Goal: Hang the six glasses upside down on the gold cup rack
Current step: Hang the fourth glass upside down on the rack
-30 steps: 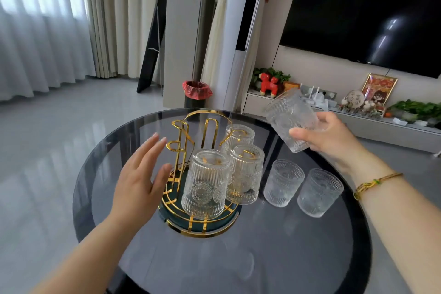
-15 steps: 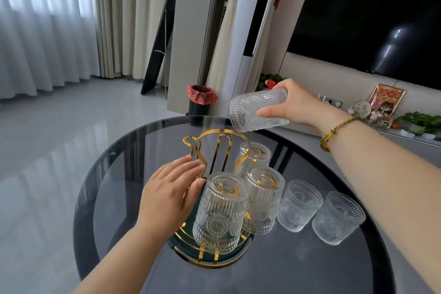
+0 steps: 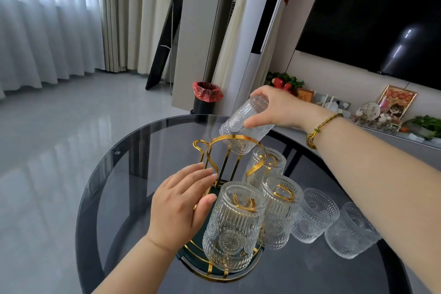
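A round dark glass tabletop (image 3: pixel 124 174) fills the near part of the scene. On it, near the middle, stands the gold cup rack (image 3: pixel 214 150), with gold wire prongs rising from a round dark green base rimmed in gold.

Three ribbed glasses hang upside down on the rack's prongs: the nearest glass (image 3: pixel 232 227), a second glass (image 3: pixel 279 212) just right of it, and a third glass (image 3: pixel 268 164) farther back. To the right of the rack, two upright glasses stand on the tabletop, one (image 3: pixel 315 216) just beside the rack and the other (image 3: pixel 350 231) near the right edge.

The right hand (image 3: pixel 279 108) reaches in from the right, fingers and thumb closed around a fourth glass (image 3: pixel 243 124). This one is tilted, mouth down and to the left, its rim at the top arch of the rack on the far side.

The left hand (image 3: pixel 181 205) is mostly open, fingers together and extended, resting against the rack's left prongs with the thumb beside the nearest glass; it grips nothing firmly.
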Available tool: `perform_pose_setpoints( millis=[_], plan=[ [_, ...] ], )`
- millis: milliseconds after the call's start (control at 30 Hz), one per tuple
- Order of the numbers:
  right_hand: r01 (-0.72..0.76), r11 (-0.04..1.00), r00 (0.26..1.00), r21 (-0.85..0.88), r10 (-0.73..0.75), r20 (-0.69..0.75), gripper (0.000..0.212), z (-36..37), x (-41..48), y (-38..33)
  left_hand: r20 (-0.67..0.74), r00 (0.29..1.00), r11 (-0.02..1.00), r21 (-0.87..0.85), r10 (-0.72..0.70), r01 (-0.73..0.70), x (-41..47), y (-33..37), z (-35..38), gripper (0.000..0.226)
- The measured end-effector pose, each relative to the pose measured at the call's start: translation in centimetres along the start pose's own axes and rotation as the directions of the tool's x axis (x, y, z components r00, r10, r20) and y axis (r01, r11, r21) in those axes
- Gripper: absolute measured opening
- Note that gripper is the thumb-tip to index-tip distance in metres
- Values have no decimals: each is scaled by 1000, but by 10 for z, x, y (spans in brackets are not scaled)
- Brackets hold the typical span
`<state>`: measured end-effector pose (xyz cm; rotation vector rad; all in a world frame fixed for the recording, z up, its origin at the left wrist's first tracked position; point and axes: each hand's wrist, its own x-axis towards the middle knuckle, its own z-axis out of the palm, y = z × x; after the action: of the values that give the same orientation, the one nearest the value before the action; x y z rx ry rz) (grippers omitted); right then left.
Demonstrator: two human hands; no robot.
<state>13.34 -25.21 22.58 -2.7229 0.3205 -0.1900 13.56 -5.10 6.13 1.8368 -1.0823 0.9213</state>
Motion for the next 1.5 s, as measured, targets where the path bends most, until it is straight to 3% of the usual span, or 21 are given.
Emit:
perform_pose_setpoints(
  millis=[400,767,1100,1333,1500],
  plan=[
    [17,992,976,-128,11,218,82,49,14,5,-25,1000,1000,5,11,-10,-1,-1,0,65],
    [11,988,966,-153,29,256,74,65,12,8,-29,1000,1000,2,5,-5,-1,-1,1,66],
    [36,998,983,-46,-27,184,67,60,7,13,-1,1000,1000,7,-15,15,-1,1,1,66],
    [63,997,998,49,-64,7,45,34,-22,23,101,993,998,16,-65,63,2,9,-12,67],
    [47,997,995,65,-41,-88,38,16,-60,38,125,973,981,3,-195,196,1,25,-28,73]
  ],
)
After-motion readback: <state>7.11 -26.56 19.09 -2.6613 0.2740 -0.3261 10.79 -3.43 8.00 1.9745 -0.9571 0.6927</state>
